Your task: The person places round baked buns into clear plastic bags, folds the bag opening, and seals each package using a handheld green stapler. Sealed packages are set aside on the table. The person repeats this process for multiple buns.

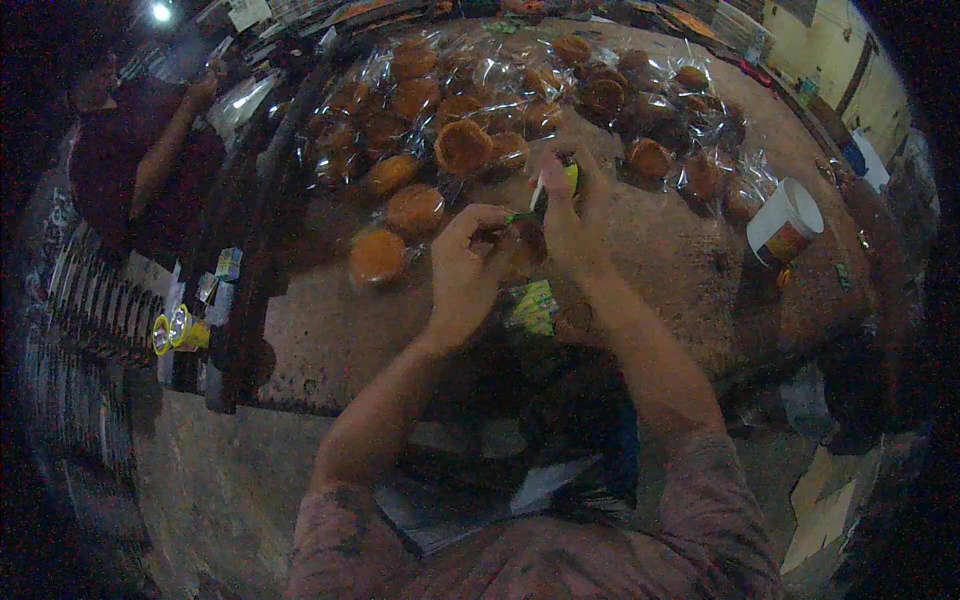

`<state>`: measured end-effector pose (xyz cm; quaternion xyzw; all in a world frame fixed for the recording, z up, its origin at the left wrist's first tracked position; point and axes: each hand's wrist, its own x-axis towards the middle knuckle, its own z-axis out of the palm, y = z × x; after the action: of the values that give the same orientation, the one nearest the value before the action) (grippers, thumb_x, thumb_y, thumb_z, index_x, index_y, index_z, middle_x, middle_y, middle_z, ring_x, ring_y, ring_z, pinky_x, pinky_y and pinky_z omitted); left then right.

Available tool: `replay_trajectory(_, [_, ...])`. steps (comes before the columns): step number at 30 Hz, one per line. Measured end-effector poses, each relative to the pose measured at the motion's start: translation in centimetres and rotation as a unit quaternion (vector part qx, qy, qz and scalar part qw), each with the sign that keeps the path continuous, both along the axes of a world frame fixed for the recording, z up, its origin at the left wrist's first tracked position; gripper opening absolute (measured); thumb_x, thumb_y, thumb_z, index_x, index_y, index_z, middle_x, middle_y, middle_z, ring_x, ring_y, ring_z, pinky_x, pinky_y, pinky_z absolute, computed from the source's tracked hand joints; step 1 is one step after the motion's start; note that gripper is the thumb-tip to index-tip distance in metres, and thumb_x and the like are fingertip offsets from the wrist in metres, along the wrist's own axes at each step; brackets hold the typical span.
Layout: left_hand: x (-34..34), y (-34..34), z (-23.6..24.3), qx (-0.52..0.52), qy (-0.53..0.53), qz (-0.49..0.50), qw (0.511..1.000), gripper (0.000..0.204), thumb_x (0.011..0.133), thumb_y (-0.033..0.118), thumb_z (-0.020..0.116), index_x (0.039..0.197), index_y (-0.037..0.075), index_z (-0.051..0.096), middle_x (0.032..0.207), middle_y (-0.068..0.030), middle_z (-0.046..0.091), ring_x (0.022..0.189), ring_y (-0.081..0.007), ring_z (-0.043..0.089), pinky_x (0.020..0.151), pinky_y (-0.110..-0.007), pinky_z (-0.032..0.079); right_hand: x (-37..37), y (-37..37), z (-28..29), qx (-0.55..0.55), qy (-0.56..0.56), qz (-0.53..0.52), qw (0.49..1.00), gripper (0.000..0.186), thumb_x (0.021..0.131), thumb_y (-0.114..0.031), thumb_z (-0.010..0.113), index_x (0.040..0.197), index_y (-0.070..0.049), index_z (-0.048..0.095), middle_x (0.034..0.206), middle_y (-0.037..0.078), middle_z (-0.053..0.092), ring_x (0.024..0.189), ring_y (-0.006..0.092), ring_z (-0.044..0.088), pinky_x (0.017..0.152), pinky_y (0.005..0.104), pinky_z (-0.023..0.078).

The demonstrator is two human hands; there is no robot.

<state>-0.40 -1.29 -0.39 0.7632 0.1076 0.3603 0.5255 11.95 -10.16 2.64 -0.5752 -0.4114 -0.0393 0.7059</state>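
My left hand (pixel 470 265) is closed in a pinch, its fingertips at a small dark green piece (pixel 513 217) too blurred to name. To its right, my right hand (pixel 578 225) is shut on a yellow-green piece with a white strip (pixel 571 178), possibly a label. Both hands meet above the table's near part. Just below them lies a bright yellow-green printed sheet (pixel 533 307). Beyond the hands are several round orange-brown pieces wrapped in clear plastic; the one with a hollow, bowl-like face (pixel 463 147) is nearest my fingers. Another wrapped round piece (pixel 378 257) sits left of my left hand.
A white tub (pixel 787 222) with a printed side stands tilted at the right of the brown table (pixel 690 290). Yellow cups (pixel 182 330) and a small carton (pixel 229 263) are beyond the left edge. A person in dark clothing (pixel 150 150) is at far left.
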Motion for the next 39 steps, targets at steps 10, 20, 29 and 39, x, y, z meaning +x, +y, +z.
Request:
replay_trajectory(10, [0.7, 3.2, -1.2, 0.051, 0.04, 0.054, 0.996, 0.021, 0.091, 0.016, 0.073, 0.103, -0.001, 0.072, 0.096, -0.0079, 0.073, 0.088, -0.0149, 0.069, 0.078, -0.029, 0.055, 3.2, -1.8, 0.7, -0.275, -0.146, 0.116, 0.943, 0.026, 0.087, -0.019, 0.076, 0.102, -0.003, 0.061, 0.087, 0.007, 0.066, 0.084, 0.0123, 0.059, 0.077, 0.0318, 0.049])
replay_trajectory(20, [0.9, 3.7, -1.3, -0.073, 0.06, 0.001, 0.996, 0.026, 0.089, 0.019, 0.076, 0.103, -0.002, 0.073, 0.091, -0.0058, 0.073, 0.082, -0.0107, 0.066, 0.074, -0.028, 0.052, 3.5, -2.2, 0.8, -0.268, -0.167, 0.141, 0.938, 0.024, 0.085, -0.014, 0.076, 0.1, -0.002, 0.061, 0.085, 0.005, 0.066, 0.084, 0.0118, 0.059, 0.077, 0.0315, 0.049])
replay_trajectory(29, [0.3, 2.3, 0.0, 0.034, 0.016, 0.034, 0.999, 0.019, 0.091, 0.011, 0.072, 0.104, -0.002, 0.068, 0.096, -0.0069, 0.071, 0.082, -0.0112, 0.064, 0.076, -0.029, 0.054, 2.1, 0.0, 0.0, 0.029, 0.045, 0.083, 0.995, 0.014, 0.102, -0.022, 0.057, 0.103, -0.008, 0.057, 0.095, 0.003, 0.064, 0.078, 0.0106, 0.06, 0.071, 0.03, 0.051])
replay_trajectory(39, [0.7, -0.3, -0.8, -0.028, -0.023, 0.015, 0.999, 0.014, 0.085, -0.002, 0.069, 0.099, 0.0, 0.067, 0.102, -0.0064, 0.069, 0.094, -0.0139, 0.065, 0.079, -0.031, 0.055, 0.4, 1.4, -2.1, 0.059, 0.113, 0.062, 0.99, 0.029, 0.105, -0.035, 0.046, 0.1, -0.009, 0.057, 0.079, 0.001, 0.055, 0.071, 0.0111, 0.052, 0.064, 0.0282, 0.044])
